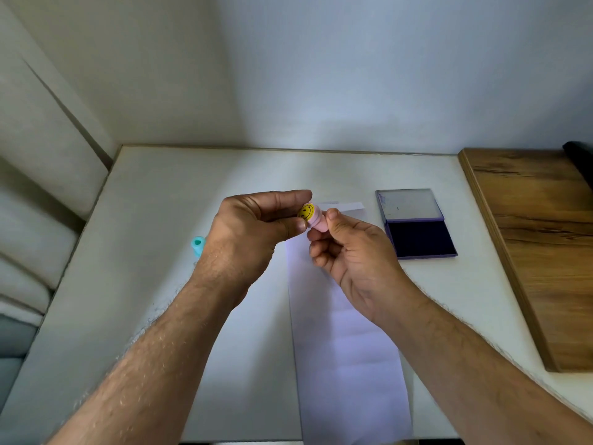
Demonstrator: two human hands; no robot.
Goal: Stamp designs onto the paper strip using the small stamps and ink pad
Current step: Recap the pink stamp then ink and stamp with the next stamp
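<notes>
A small pink stamp with a yellow smiley sticker on its top is held in the air above the white table. My left hand pinches its smiley end between thumb and forefinger. My right hand grips its lower pink part with thumb and fingers. Under both hands a long white paper strip lies lengthwise down the table toward the near edge. An open ink pad with a dark blue pad and raised lid lies to the right of the strip. A turquoise stamp peeks out behind my left wrist.
A wooden board lies along the right side of the table. A dark object sits at its far corner. A pale upholstered sofa stands left of the table, and a wall closes the back.
</notes>
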